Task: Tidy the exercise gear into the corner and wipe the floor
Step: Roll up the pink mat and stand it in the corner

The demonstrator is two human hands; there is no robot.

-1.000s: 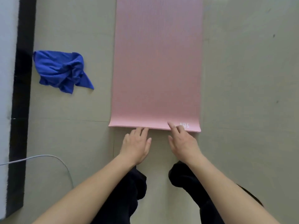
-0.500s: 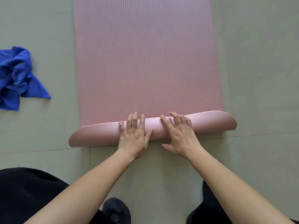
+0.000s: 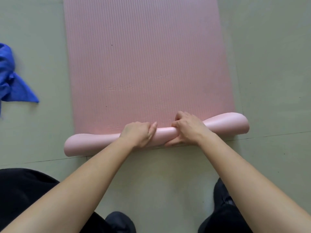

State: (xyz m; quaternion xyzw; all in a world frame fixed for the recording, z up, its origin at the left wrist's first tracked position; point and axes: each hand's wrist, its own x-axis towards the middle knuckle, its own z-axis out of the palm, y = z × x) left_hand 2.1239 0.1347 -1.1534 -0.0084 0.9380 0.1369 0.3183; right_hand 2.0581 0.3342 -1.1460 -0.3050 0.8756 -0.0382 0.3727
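A pink ribbed exercise mat [image 3: 144, 64] lies flat on the pale floor and runs away from me past the top edge. Its near end is curled over into a loose roll [image 3: 94, 142] that stretches from left to right. My left hand [image 3: 138, 134] grips the roll just left of its middle, fingers curled over the top. My right hand [image 3: 188, 128] grips it just right of the middle, fingers tucked over the far side and thumb under. The ends of the roll flare wider than the squeezed middle.
A crumpled blue cloth [image 3: 10, 81] lies on the floor at the left edge, apart from the mat. My dark trousers [image 3: 25, 190] and dark shoes [image 3: 121, 221] fill the bottom of the view. A thin floor seam [image 3: 50, 159] runs beneath the roll.
A second ago the mat lay flat with my fingertips at its near edge. The edge was then folded over, and my flat hands have now closed around the roll.
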